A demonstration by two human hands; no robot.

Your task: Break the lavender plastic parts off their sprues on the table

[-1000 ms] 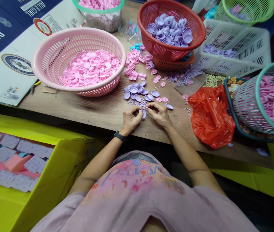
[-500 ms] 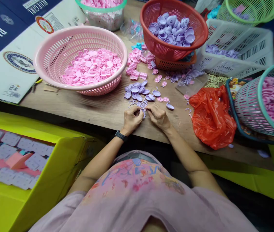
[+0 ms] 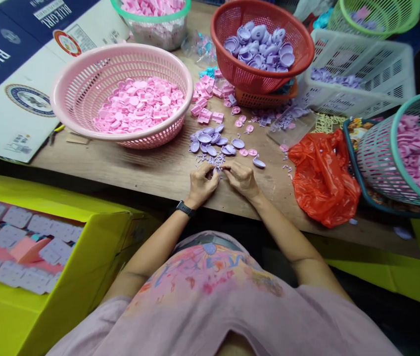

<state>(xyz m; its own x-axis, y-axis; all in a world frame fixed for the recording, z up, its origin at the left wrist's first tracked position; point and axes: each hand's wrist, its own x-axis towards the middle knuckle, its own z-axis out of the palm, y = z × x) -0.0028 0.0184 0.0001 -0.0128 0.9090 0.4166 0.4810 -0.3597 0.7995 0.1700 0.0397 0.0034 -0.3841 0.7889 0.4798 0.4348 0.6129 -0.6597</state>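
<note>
Item: small lilac piece [image 3: 218,171], being pinched between left hand [image 3: 201,184] and right hand [image 3: 243,179], fingers curled shut, steadied from both sides; loose lilac pieces [image 3: 211,138] being kept just beyond, within reach.
</note>
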